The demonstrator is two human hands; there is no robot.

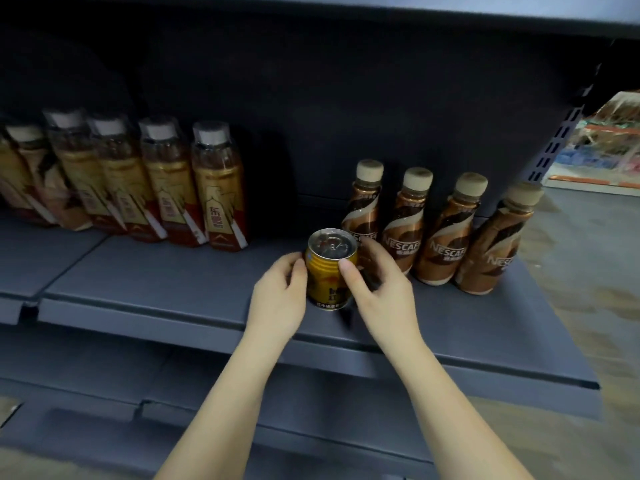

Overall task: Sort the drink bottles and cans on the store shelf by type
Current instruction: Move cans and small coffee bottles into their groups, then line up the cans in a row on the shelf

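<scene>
Both forearms reach up from the bottom of the view to a gold can [330,271] standing upright on the grey shelf [156,289], near its front edge. On the can's left side, the left hand [278,299] has its fingertips pressed to the wall. On the other side, the right hand [381,289] lays its thumb across the upper rim and curls its fingers around the far side. So the can is gripped between the two hands, its long axis vertical and its pull-tab top facing up.

Just behind and to the right of the can stands a row of four brown coffee bottles [436,230], the nearest almost touching it. Well apart to the left stands a row of gold-and-red bottles [145,181], with bare shelf between the groups. Since the can matches neither row, that open stretch to its left looks like the likely place for it, and either hand could carry it there.
</scene>
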